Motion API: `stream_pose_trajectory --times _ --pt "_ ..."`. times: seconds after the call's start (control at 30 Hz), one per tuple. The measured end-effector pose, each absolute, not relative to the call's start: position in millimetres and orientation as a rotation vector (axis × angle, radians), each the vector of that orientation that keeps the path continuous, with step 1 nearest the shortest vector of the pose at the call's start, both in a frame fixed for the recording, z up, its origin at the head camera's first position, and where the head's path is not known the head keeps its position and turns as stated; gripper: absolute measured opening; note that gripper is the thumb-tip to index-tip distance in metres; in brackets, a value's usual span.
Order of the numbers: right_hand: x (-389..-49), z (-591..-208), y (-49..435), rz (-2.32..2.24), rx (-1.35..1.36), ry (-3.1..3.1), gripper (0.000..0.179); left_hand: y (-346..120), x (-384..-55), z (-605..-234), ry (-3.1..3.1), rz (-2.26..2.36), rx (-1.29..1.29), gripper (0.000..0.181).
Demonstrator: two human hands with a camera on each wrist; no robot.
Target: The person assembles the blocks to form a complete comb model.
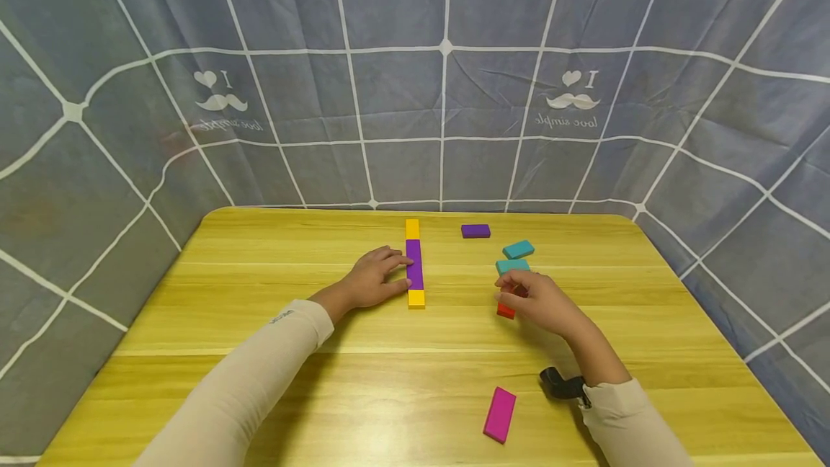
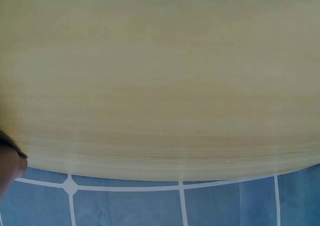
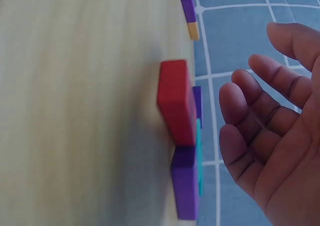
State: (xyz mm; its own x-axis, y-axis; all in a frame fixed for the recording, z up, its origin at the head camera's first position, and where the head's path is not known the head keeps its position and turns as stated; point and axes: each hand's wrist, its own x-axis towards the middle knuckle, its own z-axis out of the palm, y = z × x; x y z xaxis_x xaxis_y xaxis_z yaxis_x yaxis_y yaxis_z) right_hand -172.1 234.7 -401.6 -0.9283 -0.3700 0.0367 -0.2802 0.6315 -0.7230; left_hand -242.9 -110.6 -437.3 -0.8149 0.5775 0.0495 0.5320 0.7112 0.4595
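Note:
In the head view, a straight row lies on the table, with a purple middle section (image 1: 414, 265) between a yellow block (image 1: 412, 229) at the far end and another yellow block (image 1: 416, 300) at the near end. My left hand (image 1: 375, 278) is at its left side, thumb and fingertips against the purple section. Over a red block (image 1: 506, 310) hovers my right hand (image 1: 537, 300), fingers loosely bent and holding nothing. The right wrist view shows that red block next to a purple block (image 3: 185, 186), both apart from the fingers (image 3: 234, 103). Just beyond this hand lies a teal block (image 1: 512, 266).
A second teal block (image 1: 518, 249) and a purple block (image 1: 475, 231) lie farther back on the wooden table (image 1: 272, 251). Toward the front is a magenta block (image 1: 500, 415). A grey curtain (image 1: 402, 92) with white lines rises behind the table and along its sides.

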Motion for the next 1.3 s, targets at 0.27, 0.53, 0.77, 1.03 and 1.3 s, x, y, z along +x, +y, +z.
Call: stream_pose_trajectory --times 0.27,0.53,0.77,1.03,1.3 --pt "-168 -410 249 -1.141 -0.517 2.757 0.017 -114 -247 -440 2.780 0.820 0.928 0.051" --pt "-165 -413 261 -1.145 -0.474 2.767 0.017 -109 -243 -433 2.690 0.854 0.911 0.055" --pt "-163 -413 267 -1.189 -0.431 2.734 0.020 -101 -233 -423 2.681 0.710 0.914 0.061" --pt "-161 -417 271 -1.219 -0.412 2.723 0.019 -98 -228 -420 2.728 0.587 0.880 0.065" --pt "-163 -419 273 -1.235 -0.394 2.708 0.020 -95 -227 -422 2.782 0.520 0.885 0.067"
